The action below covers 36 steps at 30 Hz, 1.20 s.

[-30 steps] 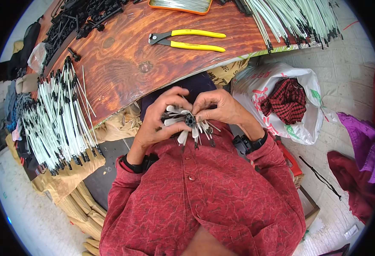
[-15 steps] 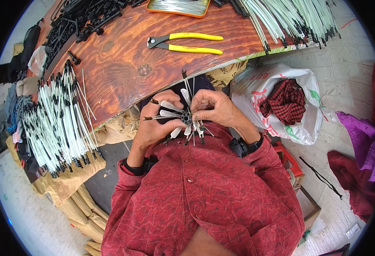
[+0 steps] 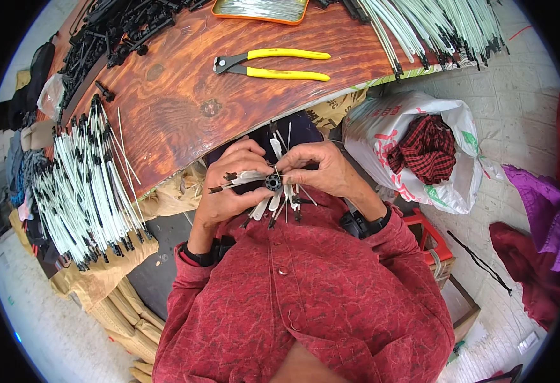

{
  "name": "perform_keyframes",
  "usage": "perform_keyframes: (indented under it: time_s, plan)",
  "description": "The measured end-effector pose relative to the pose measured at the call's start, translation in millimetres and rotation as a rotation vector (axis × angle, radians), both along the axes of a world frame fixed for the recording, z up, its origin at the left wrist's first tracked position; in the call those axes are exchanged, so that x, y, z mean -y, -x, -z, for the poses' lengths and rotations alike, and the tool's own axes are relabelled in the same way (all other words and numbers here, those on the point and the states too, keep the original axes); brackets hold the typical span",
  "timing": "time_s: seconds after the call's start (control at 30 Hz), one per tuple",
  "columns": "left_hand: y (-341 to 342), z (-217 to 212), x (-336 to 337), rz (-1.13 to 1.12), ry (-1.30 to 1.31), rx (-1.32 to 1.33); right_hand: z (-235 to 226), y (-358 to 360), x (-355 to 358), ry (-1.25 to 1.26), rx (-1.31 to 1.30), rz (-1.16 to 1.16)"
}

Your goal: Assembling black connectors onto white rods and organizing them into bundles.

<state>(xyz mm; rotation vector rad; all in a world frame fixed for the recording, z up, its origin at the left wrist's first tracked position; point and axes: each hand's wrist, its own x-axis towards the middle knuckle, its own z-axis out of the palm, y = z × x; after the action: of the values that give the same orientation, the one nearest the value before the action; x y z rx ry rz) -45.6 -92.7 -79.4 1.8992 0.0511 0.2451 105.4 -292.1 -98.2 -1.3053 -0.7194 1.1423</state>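
Between my two hands, in front of my shirt, is a black round umbrella-frame hub point(image 3: 273, 182) with a hole in its middle. Pale ribs point(image 3: 259, 210) with black end joints fan out around it. My left hand point(image 3: 224, 188) curls about the hub's left side, thumb below and fingers above, with several ribs sticking out between them. Thumb and forefinger of my right hand point(image 3: 321, 167) are pinched together at the hub's upper right edge. Whatever lies between those fingertips is too fine to make out.
Yellow-handled end-cutting pliers point(image 3: 286, 74) lie on the wooden table point(image 3: 178, 96). Bundles of white ribs point(image 3: 88, 191) rest at left and far right. Black plastic parts point(image 3: 117, 38) and an orange-rimmed tray point(image 3: 261, 19) of thin wires sit at the back. A white plastic bag point(image 3: 369, 127) holds checked cloth.
The hub has shifted slightly left and down, and its face and ribs have turned a little. My left fingers have closed nearer the hub; my right hand stays pinched beside it.
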Motion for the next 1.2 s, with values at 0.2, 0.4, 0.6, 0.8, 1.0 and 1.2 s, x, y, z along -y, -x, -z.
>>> perform_keyframes:
  time_s: [0.2, 0.4, 0.6, 0.8, 1.0, 1.2]
  plan:
    - [3.1, 2.1, -1.6, 0.036, -0.004, 0.002, -0.8, 1.0, 3.6, -0.037, 0.041, 0.047]
    - [1.6, 6.1, -3.7, 0.053, 0.017, 0.022, 6.9, -9.0, 10.9, 0.038, 0.085, 0.169]
    - [1.5, 7.1, -3.0, 0.067, -0.003, 0.053, 14.4, -19.6, 15.1, -0.016, -0.202, 0.237]
    - [2.8, 4.0, -1.6, 0.11, -0.024, 0.064, 14.0, -22.4, 20.1, 0.141, 0.025, 0.177]
    - [4.8, 3.3, -1.2, 0.143, -0.022, 0.06, 6.9, -23.7, 14.7, 0.073, 0.26, 0.012]
    - [3.6, 6.0, 0.2, 0.144, -0.029, 0.079, 16.3, -23.0, -0.8, -0.182, 0.402, -0.103]
